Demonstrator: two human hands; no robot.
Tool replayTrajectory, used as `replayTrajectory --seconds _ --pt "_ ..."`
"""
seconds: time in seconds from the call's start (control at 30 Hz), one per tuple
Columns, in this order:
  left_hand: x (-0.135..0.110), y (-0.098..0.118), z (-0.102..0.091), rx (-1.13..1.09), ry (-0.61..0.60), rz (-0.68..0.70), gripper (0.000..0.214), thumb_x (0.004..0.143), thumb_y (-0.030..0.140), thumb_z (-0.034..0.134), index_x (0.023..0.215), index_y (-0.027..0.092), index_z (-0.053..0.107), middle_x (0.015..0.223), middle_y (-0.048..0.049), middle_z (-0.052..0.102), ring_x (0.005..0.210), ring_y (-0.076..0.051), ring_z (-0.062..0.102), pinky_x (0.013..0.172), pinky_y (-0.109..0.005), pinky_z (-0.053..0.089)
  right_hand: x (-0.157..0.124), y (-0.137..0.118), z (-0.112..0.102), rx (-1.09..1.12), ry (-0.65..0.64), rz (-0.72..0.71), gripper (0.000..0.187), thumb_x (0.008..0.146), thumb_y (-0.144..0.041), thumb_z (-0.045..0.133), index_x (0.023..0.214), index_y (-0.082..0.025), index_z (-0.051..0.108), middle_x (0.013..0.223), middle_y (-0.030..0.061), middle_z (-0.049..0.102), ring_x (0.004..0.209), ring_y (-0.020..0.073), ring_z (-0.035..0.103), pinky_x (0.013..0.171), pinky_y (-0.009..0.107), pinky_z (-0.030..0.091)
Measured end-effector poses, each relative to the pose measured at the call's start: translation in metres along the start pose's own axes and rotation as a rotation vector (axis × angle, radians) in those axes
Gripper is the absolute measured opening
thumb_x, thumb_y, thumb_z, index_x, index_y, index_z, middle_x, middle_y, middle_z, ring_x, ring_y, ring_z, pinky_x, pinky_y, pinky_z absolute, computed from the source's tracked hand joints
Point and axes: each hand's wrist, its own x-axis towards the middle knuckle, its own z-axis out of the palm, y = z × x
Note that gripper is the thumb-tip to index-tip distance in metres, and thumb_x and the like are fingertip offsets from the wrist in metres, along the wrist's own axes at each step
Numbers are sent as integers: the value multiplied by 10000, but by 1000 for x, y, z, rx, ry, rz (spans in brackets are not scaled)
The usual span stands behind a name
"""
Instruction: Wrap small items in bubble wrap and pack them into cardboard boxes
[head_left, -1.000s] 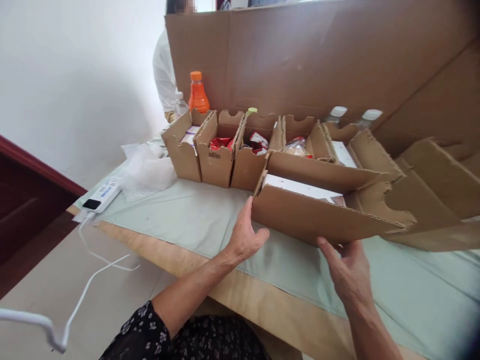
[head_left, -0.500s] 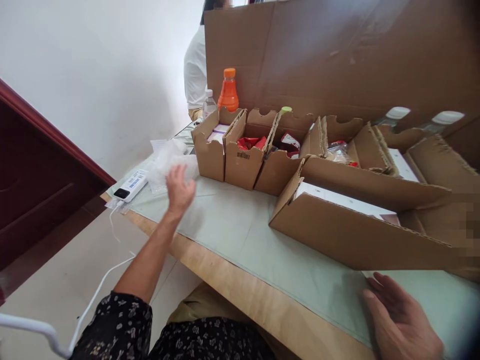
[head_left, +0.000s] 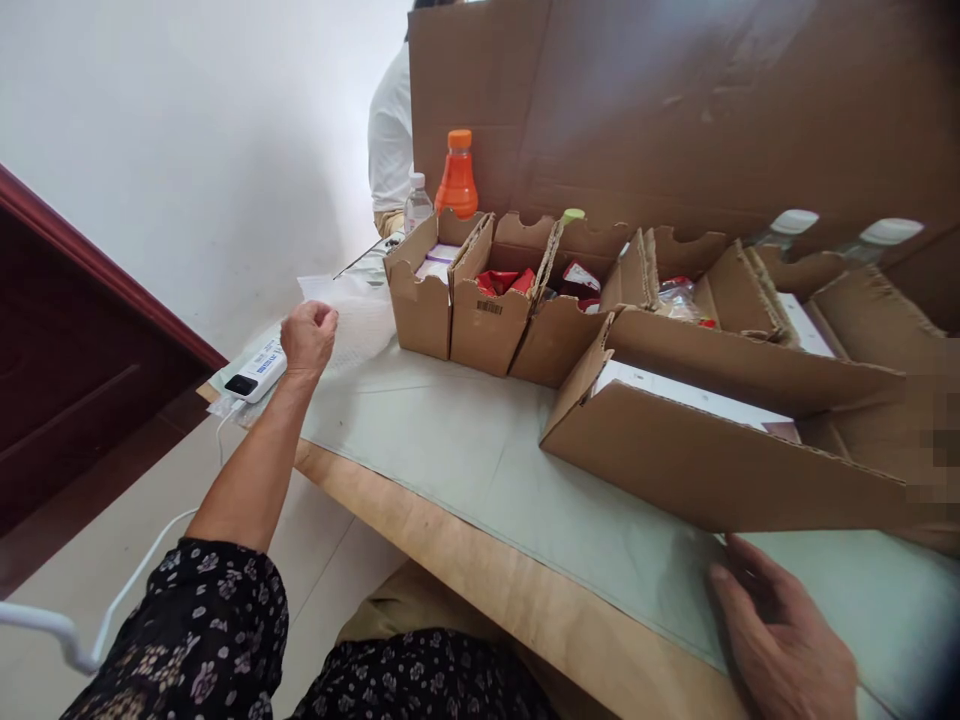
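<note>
My left hand (head_left: 309, 335) reaches out to the far left of the table, fingers closed in a pinch on a thin clear plastic sheet (head_left: 360, 322) that lies flat beside a white power strip (head_left: 255, 374). At the near table edge my right hand (head_left: 780, 640) rests open with fingers spread on the pale green cloth (head_left: 465, 450). It lies just below a long, low cardboard box (head_left: 712, 470) that holds a white flat item (head_left: 690, 398).
A row of small open cardboard boxes (head_left: 487, 325) with red packets stands behind. An orange bottle (head_left: 456, 180) and a small water bottle (head_left: 417, 202) stand at their left end. A tall cardboard wall (head_left: 675, 110) backs the table. A person in white (head_left: 390, 130) stands beyond it.
My left hand left the long box, swung left to the plastic and closed on it; the crumpled plastic now lies flatter. My right hand dropped from the box onto the cloth.
</note>
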Motion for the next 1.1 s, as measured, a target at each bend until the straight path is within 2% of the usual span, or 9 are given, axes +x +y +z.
replayTrajectory --seconds 0.07,0.2,0.37,0.5,0.6,0.77,0.97,1.03,1.1 --pt "-3 -5 -3 24 -65 -9 456 908 386 618 1316 183 618 1130 -126 758 1084 -325 696 962 -435 499 2 3 2 -4 5 -23 396 732 -610 646 1038 -366 709 1130 112 760 682 322 667 753 558 548" --pt "-14 -10 -10 70 -107 -12 653 825 341 716 1427 158 539 1059 -156 782 1175 -392 665 1034 -520 451 4 7 5 -28 -13 -91 532 689 -636 543 1043 -274 704 1262 132 730 1044 390 703 800 525 565" --pt "-31 -3 -36 -41 -78 50 638 817 257 668 1437 169 546 867 -42 752 936 -256 711 936 -378 511 4 13 6 -45 -25 -118 600 724 -629 511 1108 -208 697 1283 151 723 1158 377 678 998 506 512" --pt "-48 10 -65 -558 -110 -31 348 690 334 754 997 172 731 699 22 654 629 -148 578 648 -268 496 7 14 5 -44 -21 -122 546 745 -616 524 1077 -224 708 1312 148 715 1088 360 694 832 473 538" --pt "-69 19 -78 -845 -296 -146 215 584 332 772 690 184 657 659 13 647 609 -141 575 610 -269 516 1 6 2 -13 -15 -152 449 773 -570 539 1011 -233 716 1312 153 716 1086 350 695 738 445 522" --pt "-137 36 -54 -1228 -830 -311 225 524 288 774 680 172 662 637 -2 665 573 -170 614 566 -302 530 -48 -25 -1 185 28 -188 326 860 -504 623 1015 -238 731 1282 149 730 1161 334 683 871 445 538" --pt "-252 75 -2 -1372 -1377 -400 177 516 247 729 657 156 674 649 -1 673 589 -124 591 616 -242 458 -93 -67 23 827 -725 62 670 801 -773 647 1147 -211 766 1145 163 782 932 309 754 808 446 608" --pt "-279 86 2 -1322 -1461 -414 150 556 222 740 668 148 672 629 0 661 549 -117 578 579 -238 437 -89 -69 28 940 -678 210 668 711 -774 739 1046 -198 787 1061 158 800 862 308 757 777 447 617" --pt "-293 90 1 -1215 -1493 -379 140 628 212 749 731 148 680 636 5 658 539 -120 588 564 -239 436 -81 -66 29 876 -492 284 582 625 -693 849 927 -198 798 995 137 812 860 306 759 792 431 622"
